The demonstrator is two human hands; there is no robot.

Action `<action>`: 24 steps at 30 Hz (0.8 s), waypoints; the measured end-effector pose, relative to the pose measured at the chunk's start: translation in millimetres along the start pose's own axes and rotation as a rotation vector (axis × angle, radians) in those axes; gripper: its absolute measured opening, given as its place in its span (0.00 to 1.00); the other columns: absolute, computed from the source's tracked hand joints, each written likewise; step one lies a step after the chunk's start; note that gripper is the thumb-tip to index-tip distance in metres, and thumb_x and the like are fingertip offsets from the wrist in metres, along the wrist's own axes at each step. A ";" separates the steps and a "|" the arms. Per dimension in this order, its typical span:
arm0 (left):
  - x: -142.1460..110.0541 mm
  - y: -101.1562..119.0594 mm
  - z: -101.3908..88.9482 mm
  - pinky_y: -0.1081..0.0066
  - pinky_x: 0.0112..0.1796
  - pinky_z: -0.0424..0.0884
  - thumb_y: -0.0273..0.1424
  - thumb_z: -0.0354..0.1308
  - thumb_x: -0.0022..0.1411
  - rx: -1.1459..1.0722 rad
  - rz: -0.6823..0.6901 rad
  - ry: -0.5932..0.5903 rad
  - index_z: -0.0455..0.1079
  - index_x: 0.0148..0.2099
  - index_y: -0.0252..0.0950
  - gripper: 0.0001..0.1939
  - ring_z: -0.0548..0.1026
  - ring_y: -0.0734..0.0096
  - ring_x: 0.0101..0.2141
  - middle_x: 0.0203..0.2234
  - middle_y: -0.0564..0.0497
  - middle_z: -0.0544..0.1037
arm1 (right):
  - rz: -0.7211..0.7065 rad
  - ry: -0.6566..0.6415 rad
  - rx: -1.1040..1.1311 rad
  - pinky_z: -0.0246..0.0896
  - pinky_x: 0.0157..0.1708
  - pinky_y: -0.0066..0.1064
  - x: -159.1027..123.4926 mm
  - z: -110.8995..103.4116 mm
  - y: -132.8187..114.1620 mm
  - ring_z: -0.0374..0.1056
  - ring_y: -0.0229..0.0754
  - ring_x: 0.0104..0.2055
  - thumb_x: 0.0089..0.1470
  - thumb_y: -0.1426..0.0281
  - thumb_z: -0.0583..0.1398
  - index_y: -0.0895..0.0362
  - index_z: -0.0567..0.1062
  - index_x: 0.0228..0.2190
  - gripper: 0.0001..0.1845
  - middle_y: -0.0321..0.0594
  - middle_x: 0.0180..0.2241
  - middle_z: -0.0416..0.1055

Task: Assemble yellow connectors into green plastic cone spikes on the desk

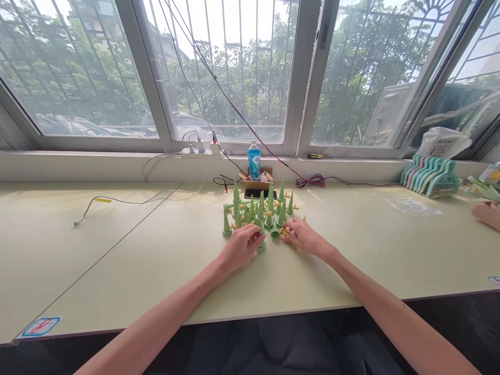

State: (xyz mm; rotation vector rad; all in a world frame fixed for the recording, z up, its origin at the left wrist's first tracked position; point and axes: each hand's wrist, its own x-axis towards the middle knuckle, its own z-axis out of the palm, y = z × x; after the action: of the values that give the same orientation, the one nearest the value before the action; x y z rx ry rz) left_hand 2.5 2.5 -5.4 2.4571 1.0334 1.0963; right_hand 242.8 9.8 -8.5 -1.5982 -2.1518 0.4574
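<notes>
My left hand (244, 244) curls with its fingers bent; my right hand (303, 235) reaches inward, fingertips pinched low, both forearms stretched forward.

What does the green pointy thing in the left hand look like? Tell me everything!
It's a light green cone with a thin pointed top and a wider, round base. It looks like plastic. It stands about upright at the near edge of a bunch of similar green cones. The left hand has its fingers and thumb around its side, hiding part of its middle. Its base is low, at the pale table, but I can't tell if it's touching.
</notes>
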 end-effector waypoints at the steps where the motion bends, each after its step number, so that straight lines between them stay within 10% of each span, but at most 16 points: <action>1: -0.1 -0.1 0.1 0.74 0.26 0.67 0.33 0.52 0.68 0.000 -0.004 -0.005 0.65 0.32 0.36 0.11 0.67 0.75 0.24 0.25 0.53 0.70 | -0.011 0.008 0.010 0.65 0.38 0.32 -0.4 2.0 -1.3 0.68 0.41 0.36 0.57 0.64 0.61 0.54 0.74 0.41 0.10 0.42 0.40 0.65; 11: 0.6 2.6 0.2 0.75 0.25 0.66 0.33 0.51 0.67 -0.031 0.007 0.005 0.64 0.31 0.35 0.12 0.66 0.75 0.24 0.25 0.52 0.70 | 0.086 0.371 -0.092 0.63 0.40 0.33 20.3 -25.0 27.1 0.68 0.42 0.34 0.63 0.68 0.54 0.59 0.73 0.45 0.12 0.47 0.39 0.67; 16: 0.6 3.5 -1.9 0.75 0.26 0.66 0.33 0.51 0.67 -0.030 0.002 -0.029 0.63 0.30 0.36 0.12 0.66 0.75 0.24 0.25 0.53 0.70 | 0.240 0.267 -0.197 0.62 0.40 0.33 30.5 -27.5 51.1 0.69 0.45 0.37 0.59 0.68 0.58 0.59 0.73 0.46 0.14 0.50 0.41 0.68; 24: -0.5 3.1 -4.9 0.75 0.26 0.66 0.32 0.53 0.66 -0.045 0.020 -0.112 0.59 0.27 0.36 0.14 0.66 0.76 0.24 0.24 0.54 0.67 | 0.083 0.156 -0.141 0.59 0.35 0.27 19.5 -10.7 36.3 0.68 0.41 0.36 0.55 0.74 0.56 0.58 0.76 0.29 0.08 0.41 0.31 0.74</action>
State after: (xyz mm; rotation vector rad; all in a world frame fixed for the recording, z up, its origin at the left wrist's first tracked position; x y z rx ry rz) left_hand 0.3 -0.4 -0.8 2.4668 0.9422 0.9650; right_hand 273.2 38.9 -14.7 -1.7429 -2.0458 0.2018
